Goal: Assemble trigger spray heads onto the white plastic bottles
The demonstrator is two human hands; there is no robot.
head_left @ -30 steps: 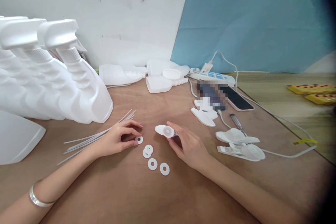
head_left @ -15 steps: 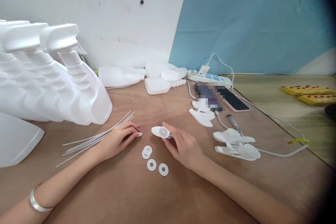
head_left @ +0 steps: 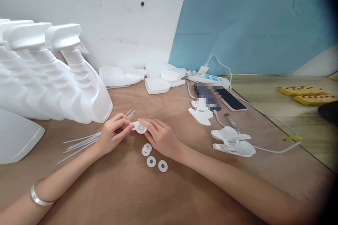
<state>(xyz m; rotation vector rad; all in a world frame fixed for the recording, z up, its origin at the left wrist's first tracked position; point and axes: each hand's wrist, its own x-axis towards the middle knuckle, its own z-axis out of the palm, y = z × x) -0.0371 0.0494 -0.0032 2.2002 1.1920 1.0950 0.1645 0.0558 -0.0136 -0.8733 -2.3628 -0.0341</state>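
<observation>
Between my hands is a white spray trigger head (head_left: 141,128), its round cap side turned up toward me. My right hand (head_left: 163,139) grips it from the right, thumb and fingers closed around its edge. My left hand (head_left: 112,135) pinches at its left end; whether a separate small piece is between those fingertips is hidden. Just below the hands lie several flat white ring washers (head_left: 151,161), two of them overlapping. Thin white plastic tubes (head_left: 81,144) lie in a bundle, partly under my left hand and forearm.
White spray bottles (head_left: 89,91) with heads stand in rows at left. Other white bottles (head_left: 158,85) lie at the back. On the right are loose trigger heads (head_left: 244,148), white shell parts (head_left: 199,116), a screwdriver (head_left: 231,122), a phone (head_left: 232,99), a power strip (head_left: 211,79) and a cable.
My right hand has moved left with the spray trigger head. My left hand, which pinched a small white piece, has shifted slightly left and now meets the head's left end.
</observation>
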